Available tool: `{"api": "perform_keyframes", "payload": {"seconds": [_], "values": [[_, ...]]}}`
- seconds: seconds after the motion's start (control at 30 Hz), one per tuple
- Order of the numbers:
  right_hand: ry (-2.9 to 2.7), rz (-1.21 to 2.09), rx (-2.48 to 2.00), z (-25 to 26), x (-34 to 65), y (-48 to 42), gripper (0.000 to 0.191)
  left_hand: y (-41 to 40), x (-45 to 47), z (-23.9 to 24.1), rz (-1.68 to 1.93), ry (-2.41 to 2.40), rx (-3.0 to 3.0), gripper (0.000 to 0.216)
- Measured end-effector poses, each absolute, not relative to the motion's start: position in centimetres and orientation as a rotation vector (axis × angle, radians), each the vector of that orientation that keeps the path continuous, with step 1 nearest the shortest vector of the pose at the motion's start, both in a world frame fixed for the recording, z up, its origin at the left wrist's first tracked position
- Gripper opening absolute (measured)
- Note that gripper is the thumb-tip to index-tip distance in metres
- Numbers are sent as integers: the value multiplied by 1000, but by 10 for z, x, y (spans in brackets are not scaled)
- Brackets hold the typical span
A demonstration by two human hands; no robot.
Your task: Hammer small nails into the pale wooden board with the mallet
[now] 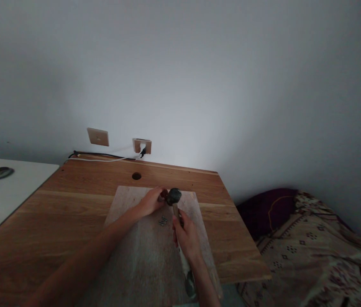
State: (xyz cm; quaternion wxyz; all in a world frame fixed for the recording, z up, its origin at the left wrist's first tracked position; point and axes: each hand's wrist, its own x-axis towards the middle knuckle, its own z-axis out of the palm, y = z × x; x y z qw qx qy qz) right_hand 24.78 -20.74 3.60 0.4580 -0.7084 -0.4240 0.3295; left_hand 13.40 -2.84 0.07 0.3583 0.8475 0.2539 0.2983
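Note:
A pale wooden board (145,256) lies on a brown wooden desk (81,200). My right hand (186,238) is closed round the handle of a hammer, whose dark head (174,196) rests low over the board's far end. My left hand (152,200) sits just left of the hammer head, fingers pinched on something small I cannot make out. Between my hands, several small nails (163,221) lie loose on the board.
A round cable hole (136,175) is in the desk near the wall. A wall socket (141,146) with a white plug and cables sits behind. A white table (1,192) adjoins on the left. A patterned bed cover (315,256) lies to the right.

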Motion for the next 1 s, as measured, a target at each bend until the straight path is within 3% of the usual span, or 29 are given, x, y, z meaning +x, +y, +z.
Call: {"api": "perform_keyframes", "payload": {"seconds": [0.07, 0.37, 0.73, 1.0], "values": [[-1043, 792, -1743, 31, 249, -212, 49, -32, 124, 10, 779, 677, 2256, 19], [-897, 790, -1753, 9, 249, -248, 56, -63, 104, 37, 365, 195, 2675, 26], [-881, 774, -1735, 7, 246, -253, 63, -48, 103, 25, 476, 424, 2503, 25], [-901, 737, -1737, 9, 245, -253, 51, -25, 113, 23, 558, 581, 2426, 21]]}}
